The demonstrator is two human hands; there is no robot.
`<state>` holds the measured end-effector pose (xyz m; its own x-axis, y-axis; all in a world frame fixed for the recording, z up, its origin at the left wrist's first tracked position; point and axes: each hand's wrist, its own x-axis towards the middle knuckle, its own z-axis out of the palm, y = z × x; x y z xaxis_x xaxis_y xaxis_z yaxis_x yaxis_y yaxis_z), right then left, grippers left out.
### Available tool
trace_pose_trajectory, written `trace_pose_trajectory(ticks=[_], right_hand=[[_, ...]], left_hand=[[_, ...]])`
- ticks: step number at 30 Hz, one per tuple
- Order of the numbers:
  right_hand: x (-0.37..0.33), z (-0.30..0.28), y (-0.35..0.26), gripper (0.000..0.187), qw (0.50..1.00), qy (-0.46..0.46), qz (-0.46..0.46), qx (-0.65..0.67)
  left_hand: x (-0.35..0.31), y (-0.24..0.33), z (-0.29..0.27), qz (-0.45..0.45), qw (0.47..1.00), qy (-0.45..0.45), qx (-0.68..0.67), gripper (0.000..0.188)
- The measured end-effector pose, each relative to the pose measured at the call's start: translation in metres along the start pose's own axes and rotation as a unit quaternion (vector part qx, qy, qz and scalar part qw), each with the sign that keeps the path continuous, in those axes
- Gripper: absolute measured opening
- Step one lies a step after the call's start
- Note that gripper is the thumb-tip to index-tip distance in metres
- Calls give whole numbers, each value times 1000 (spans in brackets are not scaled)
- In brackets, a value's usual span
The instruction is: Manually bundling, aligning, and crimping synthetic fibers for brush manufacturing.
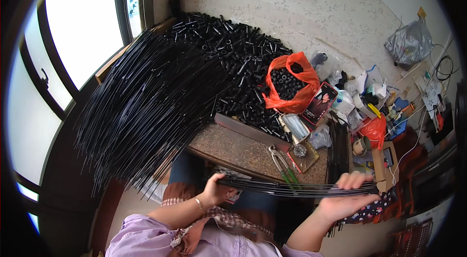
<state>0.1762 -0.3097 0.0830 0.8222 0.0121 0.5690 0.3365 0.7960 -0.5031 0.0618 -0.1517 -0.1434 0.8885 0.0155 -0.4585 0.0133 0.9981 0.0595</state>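
Observation:
A bundle of thin black rods (287,188) stretches level across my lap, in front of the table's near edge. My left hand (214,192) is closed around its left end, the thumb on top. Toward the other end, my right hand (340,203) grips the bundle, palm turned up, with the fingers curled over the far side and the rods passing between. Green-handled pincers (284,165) lie on the table just beyond the bundle. A large heap of similar black rods (155,101) spreads over the table's left side, its ends sticking out past the edge.
Behind lies a pile of short black tubular parts (238,57). An orange bag (294,99) holds more black pieces. A phone (320,103), a flat metal bar (250,133) and a shiny metal ball (299,150) rest nearby. Clutter and a red bag (374,130) crowd the right.

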Motion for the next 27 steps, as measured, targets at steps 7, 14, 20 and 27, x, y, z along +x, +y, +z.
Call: trace_pose_trajectory(ticks=[7,14,20,27], right_hand=[[-33,13,42,24,961,-131,208,-131],[-19,10,74,19,936,-85,336,-65],[0,19,79,13,950,-115,254,-139],[44,-18,88,10,944,-115,308,-21]], left_hand=[[21,36,-9,-188,737,111,639,49],[-31,56,183,353,682,-222,601,22],[-20,45,201,469,551,-117,680,17],[32,39,225,483,580,-238,611,27]])
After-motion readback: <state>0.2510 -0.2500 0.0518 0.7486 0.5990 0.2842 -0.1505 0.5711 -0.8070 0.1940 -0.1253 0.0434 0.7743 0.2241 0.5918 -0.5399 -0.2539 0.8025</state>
